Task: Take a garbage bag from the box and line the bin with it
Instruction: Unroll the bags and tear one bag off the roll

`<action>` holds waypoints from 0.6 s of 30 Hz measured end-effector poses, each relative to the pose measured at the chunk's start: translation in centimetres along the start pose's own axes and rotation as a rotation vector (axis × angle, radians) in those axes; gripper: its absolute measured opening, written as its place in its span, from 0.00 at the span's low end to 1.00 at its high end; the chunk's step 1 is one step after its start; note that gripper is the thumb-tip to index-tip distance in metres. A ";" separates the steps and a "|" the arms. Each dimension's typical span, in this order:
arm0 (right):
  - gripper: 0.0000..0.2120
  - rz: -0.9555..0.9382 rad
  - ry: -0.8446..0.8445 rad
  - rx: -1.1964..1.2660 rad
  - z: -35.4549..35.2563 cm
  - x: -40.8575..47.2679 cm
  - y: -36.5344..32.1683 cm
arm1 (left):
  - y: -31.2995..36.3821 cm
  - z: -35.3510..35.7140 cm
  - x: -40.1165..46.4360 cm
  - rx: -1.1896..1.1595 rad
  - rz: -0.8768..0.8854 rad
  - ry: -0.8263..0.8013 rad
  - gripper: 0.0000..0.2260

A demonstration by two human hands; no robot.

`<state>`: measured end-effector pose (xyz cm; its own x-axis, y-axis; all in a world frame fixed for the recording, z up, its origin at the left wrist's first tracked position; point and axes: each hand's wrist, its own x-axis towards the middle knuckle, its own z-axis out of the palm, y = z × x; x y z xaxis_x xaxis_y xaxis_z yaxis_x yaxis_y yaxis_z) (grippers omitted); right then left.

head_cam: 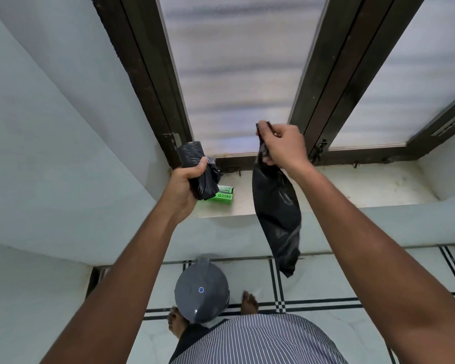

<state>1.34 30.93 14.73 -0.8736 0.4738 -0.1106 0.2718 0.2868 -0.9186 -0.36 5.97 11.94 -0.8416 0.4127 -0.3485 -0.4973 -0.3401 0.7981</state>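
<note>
The shirt (258,340) is filling the bottom edge. The right hand (281,145) is pinching the bag (276,206) by its top, so it is hanging lengthwise, above and right of the lidded bin (201,290). The left hand (187,182) is gripping the roll (195,164) over the box (225,197).

Glossy, crinkled black plastic garbage bag (276,206); matt grey plastic bin (201,291); green cardboard box (224,197).

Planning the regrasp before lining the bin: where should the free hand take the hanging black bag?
Take the garbage bag just below the right hand, from the left side. The top is bunched there and the rest hangs limp, so the mouth is likely up there. The left hand holds the roll.
</note>
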 end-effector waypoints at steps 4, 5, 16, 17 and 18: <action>0.14 -0.003 0.057 0.261 -1.2 0.1 -0.6 | -0.5 -0.2 0.1 0.016 -0.016 -0.013 0.12; 0.14 -0.027 0.095 0.268 -1.4 0.0 -0.5 | -0.6 -0.1 0.2 0.016 -0.015 -0.020 0.11; 0.03 -0.084 0.051 0.260 -0.8 0.2 7.2 | -1.9 1.1 0.5 -0.031 -0.031 -0.002 0.11; 0.03 -0.014 0.044 0.255 -0.2 0.1 8.6 | -2.1 1.2 0.5 -0.030 -0.034 0.003 0.10; 0.02 0.054 0.043 0.255 0.3 0.0 10.0 | -2.3 1.3 0.6 -0.027 -0.039 0.004 0.09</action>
<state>3.92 33.55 5.38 -0.8414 0.5191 -0.1504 0.2018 0.0436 -0.9784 0.60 8.12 10.57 -0.8220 0.4231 -0.3812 -0.5354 -0.3461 0.7704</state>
